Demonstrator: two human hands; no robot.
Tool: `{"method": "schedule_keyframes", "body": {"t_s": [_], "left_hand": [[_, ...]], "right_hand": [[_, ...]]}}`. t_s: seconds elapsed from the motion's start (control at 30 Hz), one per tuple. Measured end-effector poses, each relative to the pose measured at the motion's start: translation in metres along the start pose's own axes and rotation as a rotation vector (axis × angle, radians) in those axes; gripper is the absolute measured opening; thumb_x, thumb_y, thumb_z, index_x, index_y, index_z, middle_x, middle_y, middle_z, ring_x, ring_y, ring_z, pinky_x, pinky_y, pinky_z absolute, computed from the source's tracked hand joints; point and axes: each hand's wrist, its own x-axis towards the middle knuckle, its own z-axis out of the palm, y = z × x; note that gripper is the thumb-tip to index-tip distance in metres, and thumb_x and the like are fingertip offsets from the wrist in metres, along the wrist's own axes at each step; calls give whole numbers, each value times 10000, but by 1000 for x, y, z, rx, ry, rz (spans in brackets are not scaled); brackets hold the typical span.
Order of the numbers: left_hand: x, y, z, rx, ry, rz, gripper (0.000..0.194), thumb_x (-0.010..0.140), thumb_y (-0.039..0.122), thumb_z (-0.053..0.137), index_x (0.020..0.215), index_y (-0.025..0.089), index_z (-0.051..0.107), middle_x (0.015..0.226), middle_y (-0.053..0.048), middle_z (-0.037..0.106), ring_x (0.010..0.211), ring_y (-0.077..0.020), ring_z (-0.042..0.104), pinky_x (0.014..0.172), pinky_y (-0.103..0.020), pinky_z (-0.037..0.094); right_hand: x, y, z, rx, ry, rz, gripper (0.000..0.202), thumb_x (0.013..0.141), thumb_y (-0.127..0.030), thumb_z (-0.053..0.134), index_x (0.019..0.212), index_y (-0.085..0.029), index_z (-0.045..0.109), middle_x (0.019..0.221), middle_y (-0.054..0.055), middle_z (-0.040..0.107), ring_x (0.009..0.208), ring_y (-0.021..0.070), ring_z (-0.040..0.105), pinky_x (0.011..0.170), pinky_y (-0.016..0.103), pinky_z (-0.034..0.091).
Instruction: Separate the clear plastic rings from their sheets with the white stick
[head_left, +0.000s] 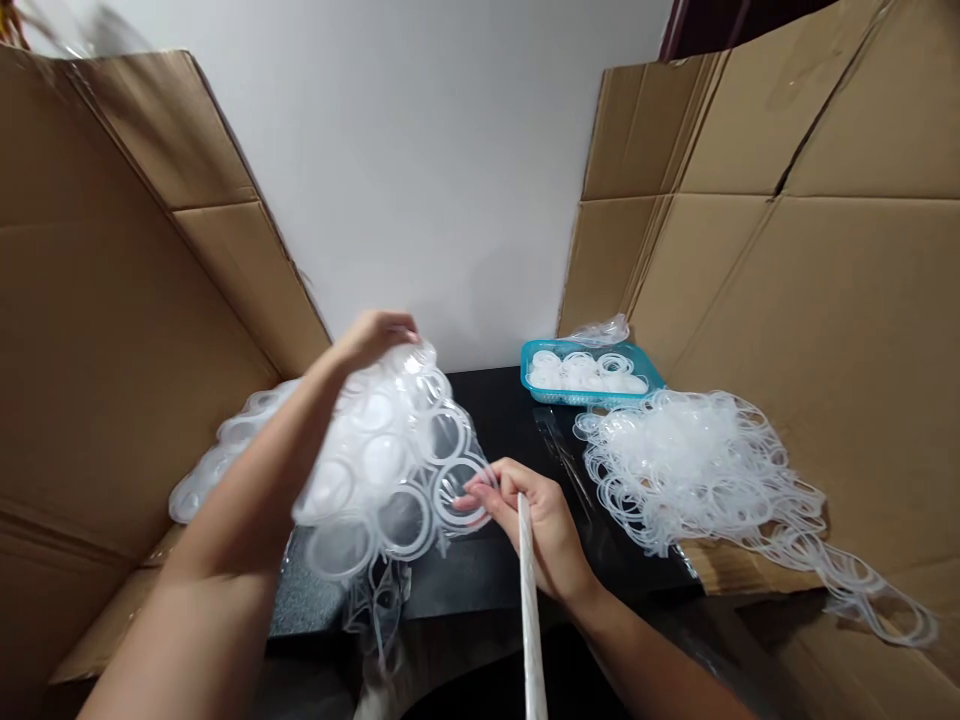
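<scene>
A floppy translucent plastic sheet [379,455], moulded with several round rings and discs, hangs tilted above the black tabletop. Its upper edge is in my left hand [382,332], whose fingers are closed on it and slightly blurred. At the lower right corner, my right hand [540,525] pinches the rim of one ring between thumb and fingers. A long white strip [529,610] runs down from beside my right hand toward the bottom of the view; I cannot tell whether the hand grips it. More similar sheets [244,430] lie at the left, partly behind my left forearm.
A blue basket [592,397] of white rings stands at the back. Right of it, a tangled heap of thin clear ring scraps [690,460] spills over the edge of the black table [495,410]. Cardboard walls [817,290] rise on both sides, with scraps [384,600] hanging in front.
</scene>
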Motion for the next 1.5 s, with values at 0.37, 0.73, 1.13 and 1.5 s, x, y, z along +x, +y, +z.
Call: {"method": "schedule_keyframes", "body": {"t_s": [0.37, 0.73, 1.13, 1.5], "left_hand": [[4, 32, 219, 287, -228, 209, 575, 877, 189, 635, 1428, 180, 474, 1499, -199, 413, 1427, -383, 307, 1129, -548, 255], [-70, -1, 248, 367, -212, -135, 748, 966, 694, 297, 1533, 211, 354, 1612, -135, 281, 1496, -352, 215, 1190, -556, 180], [-103, 58, 219, 479, -119, 105, 501, 964, 305, 544, 1420, 110, 471, 1492, -203, 451, 1377, -356, 426, 1124, -478, 332], [-195, 100, 262, 165, -129, 169, 527, 955, 399, 579, 1424, 186, 467, 1450, -95, 541, 1371, -320, 457, 1142, -536, 332]], "right_hand": [[-36, 91, -143, -394, 279, 288, 514, 933, -682, 380, 910, -212, 586, 839, 68, 662, 719, 205, 637, 654, 320, 521], [16, 86, -131, -529, 244, 199, 243, 867, -469, 557, 876, -248, 457, 620, -45, 554, 538, 153, 484, 540, 267, 385], [22, 90, -132, -377, 143, 260, 373, 849, -565, 603, 767, -201, 599, 668, -13, 580, 564, 124, 513, 561, 256, 416], [7, 79, -118, -529, -169, 363, 234, 846, -439, 653, 845, -205, 636, 853, 46, 716, 807, 210, 673, 729, 320, 504]]}}
